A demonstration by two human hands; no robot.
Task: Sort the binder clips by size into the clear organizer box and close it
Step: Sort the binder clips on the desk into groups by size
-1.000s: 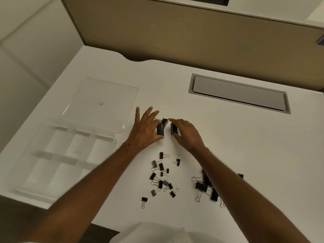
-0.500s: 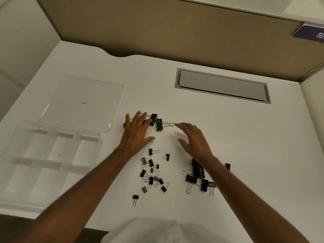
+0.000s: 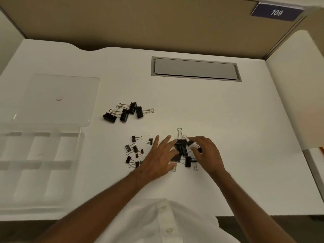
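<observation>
Black large binder clips now lie alone in a loose cluster on the white worktop, far of centre and just right of the lid; a moment ago both hands were on them there. The hands have since come back to the near side. The left hand is spread flat, fingers splayed, gripping nothing, with its fingertips at the medium clips. The right hand curls over the same heap from the right; whether it has pinched one I cannot tell. The small clips lie scattered just left of the left hand. It looks as if the large size is already grouped and the medium heap is being gathered next.

The clear organizer box sits open at the near left edge, its lid folded back flat on the far side. Every compartment that shows appears empty, so no clip has gone in yet.
</observation>
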